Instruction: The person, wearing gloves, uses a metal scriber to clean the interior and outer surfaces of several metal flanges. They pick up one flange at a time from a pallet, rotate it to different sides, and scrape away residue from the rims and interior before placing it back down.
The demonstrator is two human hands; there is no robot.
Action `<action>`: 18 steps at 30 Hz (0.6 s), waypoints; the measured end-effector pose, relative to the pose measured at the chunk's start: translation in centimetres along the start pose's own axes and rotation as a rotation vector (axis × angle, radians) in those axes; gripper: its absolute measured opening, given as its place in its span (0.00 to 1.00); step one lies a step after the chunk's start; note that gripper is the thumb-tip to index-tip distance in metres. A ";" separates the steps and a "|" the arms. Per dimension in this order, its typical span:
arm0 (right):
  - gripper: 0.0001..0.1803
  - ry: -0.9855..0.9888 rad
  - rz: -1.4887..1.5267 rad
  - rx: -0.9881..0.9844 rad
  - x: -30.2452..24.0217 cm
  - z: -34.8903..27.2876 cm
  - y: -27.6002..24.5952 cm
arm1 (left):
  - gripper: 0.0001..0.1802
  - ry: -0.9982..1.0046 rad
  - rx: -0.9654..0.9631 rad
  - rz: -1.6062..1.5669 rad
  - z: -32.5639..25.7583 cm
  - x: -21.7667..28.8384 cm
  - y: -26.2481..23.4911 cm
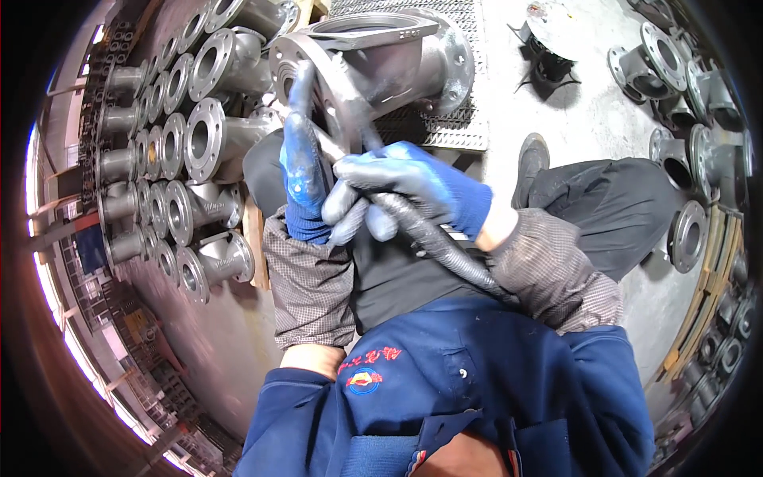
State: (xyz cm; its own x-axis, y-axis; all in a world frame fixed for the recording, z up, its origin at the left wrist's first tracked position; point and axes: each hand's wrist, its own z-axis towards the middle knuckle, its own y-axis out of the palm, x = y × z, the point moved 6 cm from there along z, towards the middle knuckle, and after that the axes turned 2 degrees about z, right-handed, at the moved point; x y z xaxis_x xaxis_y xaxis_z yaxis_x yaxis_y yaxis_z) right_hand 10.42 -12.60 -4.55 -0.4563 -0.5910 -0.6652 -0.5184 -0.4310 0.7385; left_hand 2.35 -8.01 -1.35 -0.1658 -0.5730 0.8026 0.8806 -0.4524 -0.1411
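A large grey cast-metal valve body (389, 67) with round flanges lies in front of me at the top of the view. My right hand (397, 187), in a blue glove with a grey coating, is closed around a long slim power tool (330, 145). A black-wrapped hose (445, 246) trails from it toward my right forearm. My left hand (304, 163), gloved alike, is at the tool's front shaft beside the near left flange, one finger stretched along it. The shaft passes beneath this hand, whose thumb is hidden. The tool's tip is blurred near the flange opening.
The valve body rests on a metal grating (445, 131). Rows of grey flanged castings (211, 139) are stacked on the left. More flanged pieces (652, 63) stand on the right, beside a wooden pallet (699, 294). A round-topped stool (552, 36) is beyond my right foot.
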 end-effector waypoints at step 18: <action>0.17 -0.020 -0.313 0.834 -3.2 -6.9 -13.0 | 0.36 -0.467 0.363 0.015 -0.9 -4.1 -2.4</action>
State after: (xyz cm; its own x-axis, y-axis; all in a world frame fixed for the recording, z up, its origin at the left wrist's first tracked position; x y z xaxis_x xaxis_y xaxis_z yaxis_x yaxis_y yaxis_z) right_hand 23.63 -9.81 -11.31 -0.2140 -0.5138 -0.8308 -0.9756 0.0703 0.2079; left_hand 0.51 -5.20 -4.78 -0.0111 -0.1786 0.9839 0.9905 -0.1365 -0.0136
